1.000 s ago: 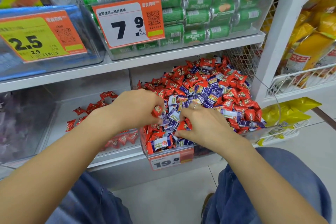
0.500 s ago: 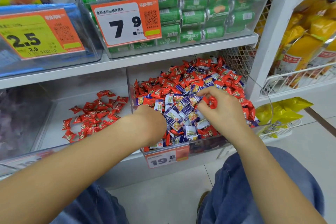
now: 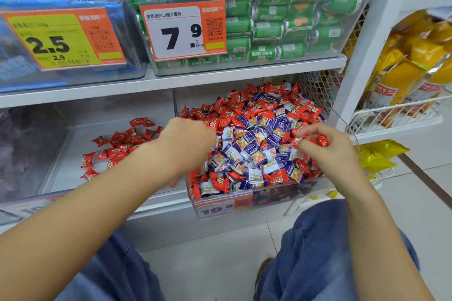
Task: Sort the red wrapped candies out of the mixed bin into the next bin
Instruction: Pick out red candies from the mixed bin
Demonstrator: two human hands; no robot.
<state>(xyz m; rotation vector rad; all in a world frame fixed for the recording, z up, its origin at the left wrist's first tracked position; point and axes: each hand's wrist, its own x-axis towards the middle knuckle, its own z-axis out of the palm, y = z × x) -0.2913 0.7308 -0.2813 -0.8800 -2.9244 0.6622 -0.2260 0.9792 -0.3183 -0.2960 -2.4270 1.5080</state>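
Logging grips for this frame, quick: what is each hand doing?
Left hand: fingers curled at the mixed bin edge; contents cannot be told.
Right hand: fingers pinching red candies.

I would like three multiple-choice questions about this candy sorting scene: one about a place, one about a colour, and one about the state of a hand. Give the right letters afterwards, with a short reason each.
1. Where does the bin holding only red candies sit, relative to the mixed bin?
A. To its left
B. To its right
C. On the shelf above

2. Besides red, what colour are the wrappers in the mixed bin?
A. Green
B. Purple and white
C. Yellow

3. What is the right hand doing?
A. Lying flat on the floor
B. Holding red candies in its grip
C. Touching a price tag

Answers:
1 A: the sorted red pile lies left of the mixed bin, on the same shelf.
2 B: purple and white candies lie among the red ones.
3 B: its fingers curl round red wrappers above the mixed bin.
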